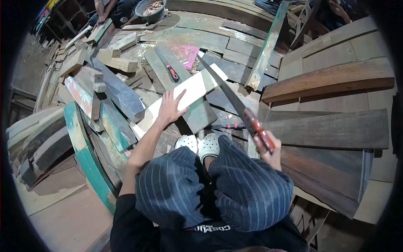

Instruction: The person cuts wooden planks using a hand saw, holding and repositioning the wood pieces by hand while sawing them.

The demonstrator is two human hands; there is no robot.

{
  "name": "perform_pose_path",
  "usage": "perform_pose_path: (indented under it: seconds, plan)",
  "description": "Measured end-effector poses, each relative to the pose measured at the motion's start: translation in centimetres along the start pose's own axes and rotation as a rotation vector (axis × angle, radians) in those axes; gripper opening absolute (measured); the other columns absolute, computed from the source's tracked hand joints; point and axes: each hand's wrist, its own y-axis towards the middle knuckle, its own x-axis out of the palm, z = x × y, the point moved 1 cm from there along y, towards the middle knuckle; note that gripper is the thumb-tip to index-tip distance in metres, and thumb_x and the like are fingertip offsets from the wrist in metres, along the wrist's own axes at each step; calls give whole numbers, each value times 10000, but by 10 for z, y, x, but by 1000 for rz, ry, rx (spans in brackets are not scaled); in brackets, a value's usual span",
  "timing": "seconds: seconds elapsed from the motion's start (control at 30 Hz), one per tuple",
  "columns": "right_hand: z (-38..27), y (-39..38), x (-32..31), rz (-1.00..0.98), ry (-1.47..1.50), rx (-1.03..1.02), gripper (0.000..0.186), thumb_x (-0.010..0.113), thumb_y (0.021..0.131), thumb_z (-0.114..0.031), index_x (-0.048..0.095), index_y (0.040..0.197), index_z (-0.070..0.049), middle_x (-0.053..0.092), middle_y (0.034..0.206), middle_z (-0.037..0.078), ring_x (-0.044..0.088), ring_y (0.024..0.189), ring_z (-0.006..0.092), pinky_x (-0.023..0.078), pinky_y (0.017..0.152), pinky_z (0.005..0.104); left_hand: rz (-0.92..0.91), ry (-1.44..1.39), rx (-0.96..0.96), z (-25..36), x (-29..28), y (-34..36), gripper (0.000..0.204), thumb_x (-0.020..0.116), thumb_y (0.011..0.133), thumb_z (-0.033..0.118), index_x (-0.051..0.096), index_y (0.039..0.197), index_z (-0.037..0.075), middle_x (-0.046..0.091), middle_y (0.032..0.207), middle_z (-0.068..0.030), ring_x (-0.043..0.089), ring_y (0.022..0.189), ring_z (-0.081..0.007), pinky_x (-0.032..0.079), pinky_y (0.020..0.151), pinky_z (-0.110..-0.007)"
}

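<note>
Left hand (pixel 169 107) lies flat, fingers spread, on white board (pixel 195 88), probably bracing it across grey plank (pixel 197 116), end past plank's right edge. Right hand (pixel 269 152) clasps handsaw (pixel 232 97) handle; I can't tell if blade touches board.

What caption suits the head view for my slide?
Left hand resting on a pale board, right hand gripping a saw, timber pieces around.

Head fisheye, close above near knees (pixel 254 189), faces steeply down toward far plank floor (pixel 205 38); far left seems murky.
</note>
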Motion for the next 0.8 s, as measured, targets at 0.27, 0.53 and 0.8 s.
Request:
perform_pose_path:
  seconds: [0.27,0.53,0.8]
  plan:
    - [-22,18,0,29,-41,6,205,695,900,-162,627,949,25,533,712,-8,443,657,57,360,570,239,103,-20,11,-12,10,-3,786,674,813,472,389,1492,195,446,1228,-239,423,1131,-407,345,1017,-502]
    - [-38,46,-6,-63,-17,89,135,659,933,-156,600,932,-35,529,639,-11,459,519,46,343,466,220,132,16,-16,-12,15,0,772,683,813,466,404,1486,209,454,1204,-231,428,1118,-392,347,1015,-495]
    - [-73,40,-11,-38,-59,168,175,682,913,-185,623,934,-23,529,648,-18,455,542,43,342,492,223,21,-21,30,-7,9,2,756,676,806,467,430,1473,208,424,1273,-259,410,1132,-418,342,1030,-506]
